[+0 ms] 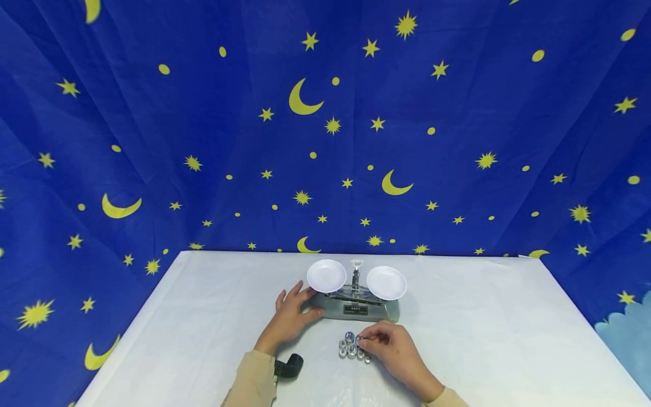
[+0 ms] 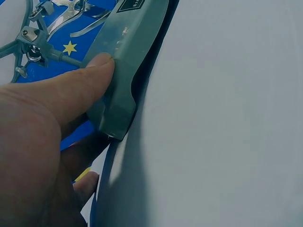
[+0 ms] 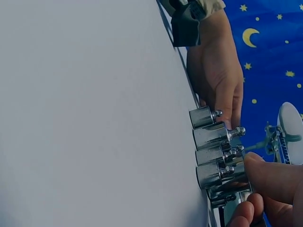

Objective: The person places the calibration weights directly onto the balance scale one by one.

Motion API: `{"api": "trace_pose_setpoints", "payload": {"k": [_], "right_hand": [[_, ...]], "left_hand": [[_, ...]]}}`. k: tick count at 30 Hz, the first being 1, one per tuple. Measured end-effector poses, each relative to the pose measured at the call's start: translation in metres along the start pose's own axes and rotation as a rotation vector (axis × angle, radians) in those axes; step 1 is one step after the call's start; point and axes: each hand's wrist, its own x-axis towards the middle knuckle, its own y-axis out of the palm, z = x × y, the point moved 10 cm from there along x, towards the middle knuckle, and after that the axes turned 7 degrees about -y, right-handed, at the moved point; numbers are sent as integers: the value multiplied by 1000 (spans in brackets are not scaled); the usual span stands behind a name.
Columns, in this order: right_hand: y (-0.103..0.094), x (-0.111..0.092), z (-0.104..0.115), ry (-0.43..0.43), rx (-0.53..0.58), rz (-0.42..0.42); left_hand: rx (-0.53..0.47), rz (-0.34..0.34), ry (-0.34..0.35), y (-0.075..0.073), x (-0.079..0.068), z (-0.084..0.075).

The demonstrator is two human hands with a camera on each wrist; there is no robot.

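A grey-green balance scale (image 1: 330, 308) stands on the table with two white pans, the left pan (image 1: 326, 276) and the right pan (image 1: 386, 282). My left hand (image 1: 290, 319) grips the left end of its base, thumb (image 2: 102, 71) on the front face and fingers round the end. Just in front of the scale, several shiny metal weights (image 1: 351, 351) with small knobs stand clustered together. At the cluster's right side my right hand (image 1: 399, 351) pinches one weight (image 3: 240, 172) between thumb and fingers. The fingers partly hide that weight.
The table (image 1: 483, 328) has a white cover. A black curved piece (image 1: 291, 366) shows at my left wrist, beside the beige sleeve (image 1: 251, 379). Behind the table hangs a blue curtain (image 1: 346, 147) with yellow moons and stars.
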Motion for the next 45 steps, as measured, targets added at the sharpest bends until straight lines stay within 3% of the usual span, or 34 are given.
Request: {"api": "trace_pose_setpoints", "payload": {"k": [11, 26, 45], "right_hand": [[-4, -1, 4, 2, 20, -47], [-14, -7, 21, -72, 40, -83], [-32, 0, 60, -172, 45, -161]], "left_hand": [[-10, -2, -9, 1, 0, 1], [-13, 5, 3, 6, 0, 4], [-3, 7, -27, 3, 0, 3]]}}
